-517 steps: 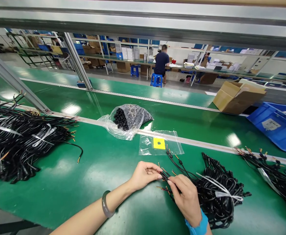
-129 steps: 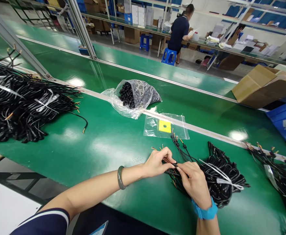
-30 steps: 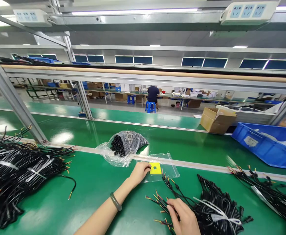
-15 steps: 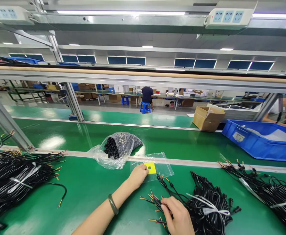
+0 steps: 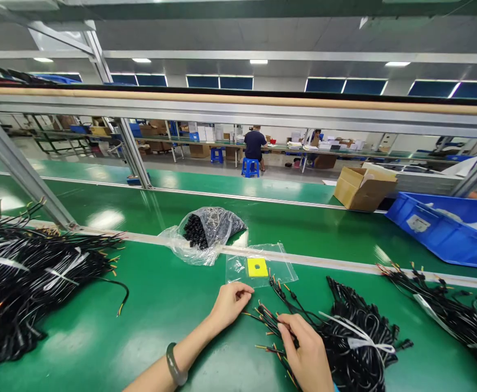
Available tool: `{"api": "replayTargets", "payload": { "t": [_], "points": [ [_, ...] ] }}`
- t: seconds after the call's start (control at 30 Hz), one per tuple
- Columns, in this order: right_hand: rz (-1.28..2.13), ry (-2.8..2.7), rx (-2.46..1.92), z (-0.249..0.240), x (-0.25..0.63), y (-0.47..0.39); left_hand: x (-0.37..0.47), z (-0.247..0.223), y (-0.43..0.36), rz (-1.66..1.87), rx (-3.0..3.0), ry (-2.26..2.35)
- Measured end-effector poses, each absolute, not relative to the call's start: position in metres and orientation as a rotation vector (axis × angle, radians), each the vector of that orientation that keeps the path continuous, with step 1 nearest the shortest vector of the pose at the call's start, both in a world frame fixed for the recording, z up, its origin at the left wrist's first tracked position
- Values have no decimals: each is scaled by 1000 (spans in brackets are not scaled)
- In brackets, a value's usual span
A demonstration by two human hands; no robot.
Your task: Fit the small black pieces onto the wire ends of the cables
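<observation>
A cardboard box near a blue bin; beyond, a person on a blue stool.

Two hands, three cable heaps, two plastic bags — plus one yellow square, one bangle, two blue stools.

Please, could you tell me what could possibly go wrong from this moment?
1. The clear plastic bag lies on its side with its mouth open; a knock might spill the small black parts onto the green table.
2. The right hand pinches thin black cables whose coloured ends splay in different directions, so they could snag on one another or get mixed up.
</observation>
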State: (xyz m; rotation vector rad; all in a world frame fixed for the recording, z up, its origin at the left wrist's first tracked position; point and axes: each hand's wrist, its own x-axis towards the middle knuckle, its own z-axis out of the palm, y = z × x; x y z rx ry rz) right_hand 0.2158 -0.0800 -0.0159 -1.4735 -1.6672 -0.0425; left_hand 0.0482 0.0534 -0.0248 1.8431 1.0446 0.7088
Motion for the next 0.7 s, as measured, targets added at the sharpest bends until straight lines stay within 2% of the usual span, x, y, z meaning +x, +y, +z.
{"api": "replayTargets", "payload": {
  "t": [0.3,0.53,0.6,0.7],
  "points": [
    [3,-1635,-1488,-12,218,-83,48,-6,38,421,2216,895],
    [47,-1635,-1494,-11,218,-85,56,-11,31,386,2373,966],
    [58,-1644,-1500,-11,218,-86,58,-10,32,473,2242,973],
    [84,-1671,-1502,-11,217,-87,58,-7,33,657,1709,914]
  ]
}}
